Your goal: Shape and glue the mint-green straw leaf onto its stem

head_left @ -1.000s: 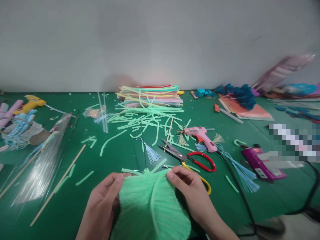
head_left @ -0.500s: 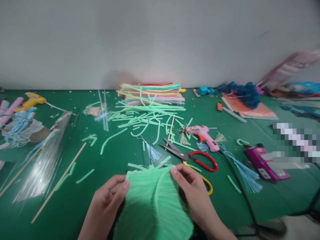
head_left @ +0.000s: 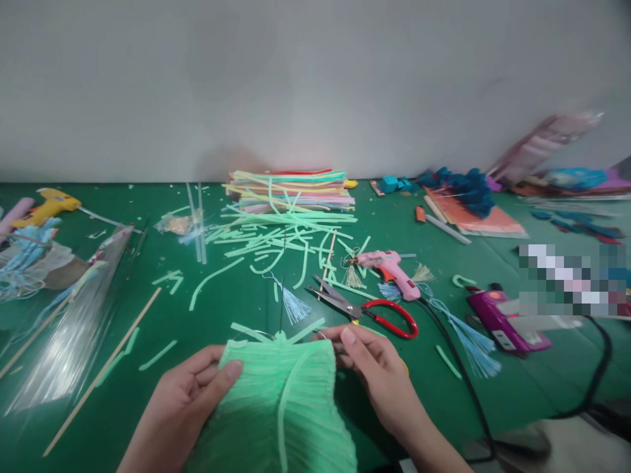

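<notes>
Head view: both hands hold a pale green fringed fan (head_left: 279, 401) low at the near edge of the green counter (head_left: 207, 328). The left hand (head_left: 185, 394) pinches the fan's upper left corner, thumb on top, so its grip is closed on the fan. The right hand (head_left: 374, 371) holds the upper right corner with its fingertips (head_left: 348, 336) on the top edge, grip likewise closed on the fan. A thicker green rib runs down the fan's middle, and a thin dark stick rises from its top edge. Just beyond the right hand lie scissors (head_left: 365, 309) with red and yellow handles, blades pointing left. Behind them a pink glue gun (head_left: 387, 266) lies on its side, its black cord trailing toward the near right. A small blue tassel (head_left: 294, 305) lies just past the fan's top, and a longer blue tassel (head_left: 468, 338) lies right of the scissors. Green strips (head_left: 276, 236) are scattered over the middle of the counter before a stack of coloured sheets (head_left: 290, 187) by the wall. A purple box (head_left: 507, 325) sits at the right, a yellow glue gun (head_left: 46, 205) at the far left, and a wooden stick (head_left: 106, 371) lies slantwise beside clear film (head_left: 73, 328).
</notes>
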